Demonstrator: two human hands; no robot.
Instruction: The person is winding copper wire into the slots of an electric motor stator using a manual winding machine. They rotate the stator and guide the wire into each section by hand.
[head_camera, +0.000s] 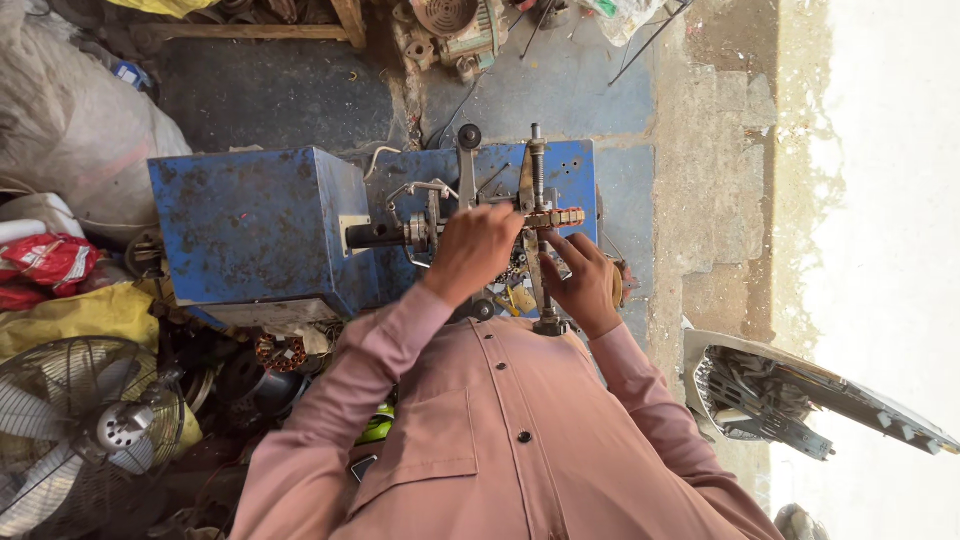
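2 hands are on the job, both mine, both up at the winding rig in front of me. My left hand (470, 250) lies over the shaft side of the blue machine (260, 225), its back toward the camera; those fingers curl down around something on the spindle, but I cannot tell what they pinch, since the hand hides it. My right hand (585, 285) sits just to the right, fingers (560, 245) narrowed and reaching up to touch the winding former (555, 217), the tan stepped bar that crosses the upright metal rod (537, 160) just beyond my fingertips.

As for progress, I judge it early to middle. The former is mounted and sits level on the rig, so the setting up looks done. Pale ridges show along it, yet whether these are laid wire or bare steps I cannot make out from here. No finished coil lies loose near my fingers, and both hands are busy at the spindle, so I would say winding or fixing the wire is the part in hand, with taking the coil off not yet done.

Down to the left of my left elbow lies a stator core (282, 352) with copper in it, and further left a fan (85, 430) in its wire guard. To the right of my right arm rests a grey housing (790, 395) on the floor.
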